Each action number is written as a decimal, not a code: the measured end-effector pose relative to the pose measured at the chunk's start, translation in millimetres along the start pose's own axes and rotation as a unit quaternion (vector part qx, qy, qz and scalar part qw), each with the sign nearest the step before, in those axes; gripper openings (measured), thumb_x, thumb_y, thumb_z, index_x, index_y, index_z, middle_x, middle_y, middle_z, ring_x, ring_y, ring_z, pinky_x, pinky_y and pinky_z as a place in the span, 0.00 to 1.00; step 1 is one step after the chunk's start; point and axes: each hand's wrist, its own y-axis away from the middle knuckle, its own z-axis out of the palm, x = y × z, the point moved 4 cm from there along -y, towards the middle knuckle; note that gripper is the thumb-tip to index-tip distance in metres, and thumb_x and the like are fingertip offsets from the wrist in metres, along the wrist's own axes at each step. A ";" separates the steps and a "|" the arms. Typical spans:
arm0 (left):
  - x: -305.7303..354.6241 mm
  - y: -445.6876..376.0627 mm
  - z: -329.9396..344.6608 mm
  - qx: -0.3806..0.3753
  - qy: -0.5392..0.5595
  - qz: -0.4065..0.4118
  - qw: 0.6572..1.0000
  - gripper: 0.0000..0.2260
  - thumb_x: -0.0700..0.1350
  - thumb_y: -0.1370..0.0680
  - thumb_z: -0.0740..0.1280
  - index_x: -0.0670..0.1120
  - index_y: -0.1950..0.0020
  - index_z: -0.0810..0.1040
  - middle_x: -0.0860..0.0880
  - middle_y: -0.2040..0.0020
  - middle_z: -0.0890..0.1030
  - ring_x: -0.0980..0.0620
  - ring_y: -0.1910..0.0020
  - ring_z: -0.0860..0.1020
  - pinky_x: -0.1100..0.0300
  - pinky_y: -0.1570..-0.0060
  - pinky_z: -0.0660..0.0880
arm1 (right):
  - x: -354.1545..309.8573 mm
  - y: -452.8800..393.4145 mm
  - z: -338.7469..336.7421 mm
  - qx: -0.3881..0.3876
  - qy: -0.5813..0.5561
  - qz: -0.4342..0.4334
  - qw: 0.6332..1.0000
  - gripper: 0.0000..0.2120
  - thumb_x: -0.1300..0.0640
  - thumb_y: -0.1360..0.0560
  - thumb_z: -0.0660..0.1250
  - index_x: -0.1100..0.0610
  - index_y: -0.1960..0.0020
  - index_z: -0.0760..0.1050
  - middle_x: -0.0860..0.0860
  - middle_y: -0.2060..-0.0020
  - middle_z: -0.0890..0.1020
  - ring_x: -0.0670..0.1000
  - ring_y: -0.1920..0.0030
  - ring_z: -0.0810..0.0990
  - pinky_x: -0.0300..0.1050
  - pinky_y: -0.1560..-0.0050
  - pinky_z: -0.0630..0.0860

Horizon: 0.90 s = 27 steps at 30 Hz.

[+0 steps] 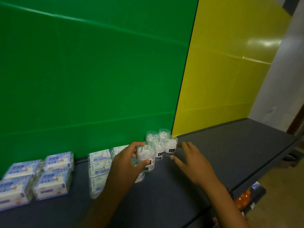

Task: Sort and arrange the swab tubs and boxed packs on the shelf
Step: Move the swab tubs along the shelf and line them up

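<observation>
Your left hand (127,159) clamps a tub (146,159) at lower centre; right hand (189,157) hangs apart, fingers spread. Nudge the cluster (162,143) and tubs could topple.

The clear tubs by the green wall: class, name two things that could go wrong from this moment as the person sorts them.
1. The left hand grips one tub close against the cluster of tubs; moving it could knock its neighbours over.
2. The right hand lies open with fingertips near the cluster's right side; a careless sweep might push those tubs toward the boxed packs.
</observation>
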 end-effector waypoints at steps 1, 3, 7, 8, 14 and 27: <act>0.4 -1.4 2.9 -0.003 -0.006 -0.002 1.000 0.21 0.49 0.31 0.76 0.58 0.41 0.74 0.62 0.50 0.77 0.65 0.54 0.76 0.66 0.55 0.76 | 1.4 -3.3 1.1 0.003 -0.008 -0.003 1.000 0.23 0.35 0.23 0.59 0.47 0.34 0.67 0.47 0.41 0.73 0.50 0.41 0.74 0.48 0.49 0.76; 1.0 -3.9 9.8 -0.009 -0.013 -0.010 1.000 0.21 0.49 0.31 0.76 0.57 0.42 0.74 0.61 0.50 0.77 0.65 0.55 0.76 0.68 0.56 0.75 | 3.0 -9.4 2.4 0.005 -0.017 -0.009 1.000 0.23 0.36 0.23 0.60 0.47 0.34 0.66 0.47 0.40 0.73 0.50 0.40 0.74 0.47 0.48 0.76; 2.3 -6.7 27.3 -0.030 -0.039 -0.025 0.998 0.22 0.49 0.31 0.76 0.62 0.44 0.69 0.63 0.49 0.75 0.71 0.58 0.71 0.74 0.64 0.69 | 11.1 -22.6 3.9 0.004 -0.019 -0.031 0.999 0.25 0.36 0.23 0.62 0.48 0.32 0.66 0.47 0.38 0.72 0.49 0.38 0.72 0.45 0.45 0.74; 2.4 -7.3 31.3 -0.032 -0.044 -0.029 0.998 0.23 0.49 0.31 0.77 0.64 0.46 0.68 0.62 0.49 0.75 0.70 0.57 0.72 0.74 0.63 0.69 | 14.0 -26.5 3.8 0.004 -0.019 -0.040 0.999 0.25 0.36 0.24 0.62 0.48 0.32 0.66 0.47 0.38 0.72 0.49 0.38 0.72 0.45 0.45 0.74; 10.6 -10.1 57.8 -0.016 -0.072 -0.049 0.996 0.22 0.49 0.32 0.77 0.61 0.44 0.70 0.59 0.49 0.79 0.63 0.55 0.77 0.67 0.57 0.76 | 34.7 -50.3 3.4 -0.010 -0.020 -0.099 0.995 0.25 0.37 0.24 0.63 0.49 0.33 0.67 0.46 0.38 0.70 0.49 0.38 0.72 0.44 0.45 0.74; 17.3 -6.1 113.3 0.042 -0.149 -0.080 0.985 0.22 0.49 0.30 0.74 0.59 0.40 0.69 0.58 0.43 0.77 0.62 0.49 0.74 0.76 0.55 0.66 | 75.7 -79.2 16.3 -0.044 -0.094 -0.167 0.980 0.24 0.40 0.24 0.67 0.51 0.34 0.68 0.48 0.39 0.72 0.49 0.38 0.70 0.44 0.41 0.72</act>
